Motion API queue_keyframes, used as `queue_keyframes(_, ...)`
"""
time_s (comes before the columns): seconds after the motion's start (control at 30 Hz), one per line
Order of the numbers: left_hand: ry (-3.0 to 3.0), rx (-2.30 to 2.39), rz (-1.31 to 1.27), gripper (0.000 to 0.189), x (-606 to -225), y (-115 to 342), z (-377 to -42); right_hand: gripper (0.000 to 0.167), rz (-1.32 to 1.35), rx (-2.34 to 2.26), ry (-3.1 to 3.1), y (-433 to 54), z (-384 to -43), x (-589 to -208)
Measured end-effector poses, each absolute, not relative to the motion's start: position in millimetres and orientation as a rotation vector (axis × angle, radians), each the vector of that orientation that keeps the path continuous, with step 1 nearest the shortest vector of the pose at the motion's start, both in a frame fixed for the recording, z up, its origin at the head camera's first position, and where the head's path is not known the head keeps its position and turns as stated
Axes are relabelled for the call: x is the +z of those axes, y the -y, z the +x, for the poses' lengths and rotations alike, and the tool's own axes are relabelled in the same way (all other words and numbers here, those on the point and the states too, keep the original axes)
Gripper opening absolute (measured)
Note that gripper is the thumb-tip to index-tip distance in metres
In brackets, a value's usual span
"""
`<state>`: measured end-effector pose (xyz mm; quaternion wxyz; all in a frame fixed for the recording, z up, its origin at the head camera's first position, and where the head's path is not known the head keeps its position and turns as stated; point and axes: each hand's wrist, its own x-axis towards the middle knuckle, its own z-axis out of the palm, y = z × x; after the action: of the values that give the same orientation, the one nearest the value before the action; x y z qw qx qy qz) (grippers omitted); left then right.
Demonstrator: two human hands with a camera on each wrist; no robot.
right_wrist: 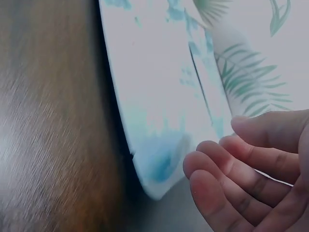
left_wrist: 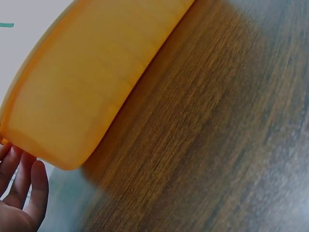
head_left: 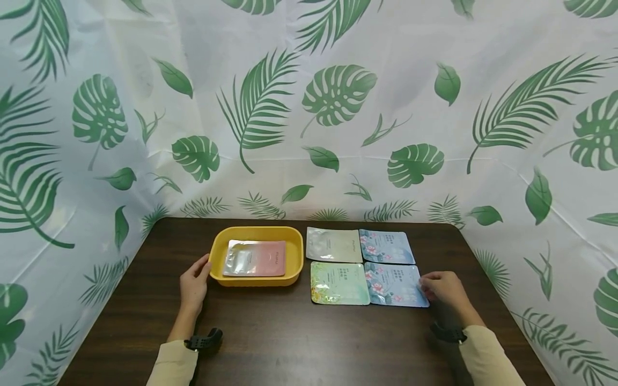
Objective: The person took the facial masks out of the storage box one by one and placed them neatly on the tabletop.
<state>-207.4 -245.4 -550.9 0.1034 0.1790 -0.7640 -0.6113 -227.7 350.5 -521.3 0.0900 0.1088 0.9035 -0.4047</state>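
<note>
A yellow plastic basket stands at the left, with a pink-and-silver sachet lying flat inside. My left hand is at the basket's left end, its fingertips touching the outer wall near the rim; the left wrist view shows these fingers against the basket end. Over to the right, a blue floral sachet lies on the table. My right hand is at its right edge. Seen from the right wrist, the thumb and loosely bent fingers stand apart beside the blue sachet, with nothing between them.
Next to the near blue sachet lies a green floral one. Behind them are a pale silver-green sachet and another blue sachet. The dark wooden table ends at a leaf-patterned cloth.
</note>
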Motion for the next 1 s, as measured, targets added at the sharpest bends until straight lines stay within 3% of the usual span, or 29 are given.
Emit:
queue_keyframes(0.47,2.232,-1.796,0.508,0.046,-551.0,244.7,-206.1,0.033,0.168,-1.366,-2.647,-300.5,-267.2,-503.0)
queue_keyframes(1.0,2.187,-1.851,0.521,0.046,-552.2,243.8,-206.6,0.044,0.061,-1.565,-2.436,-244.7,-288.5,-475.1)
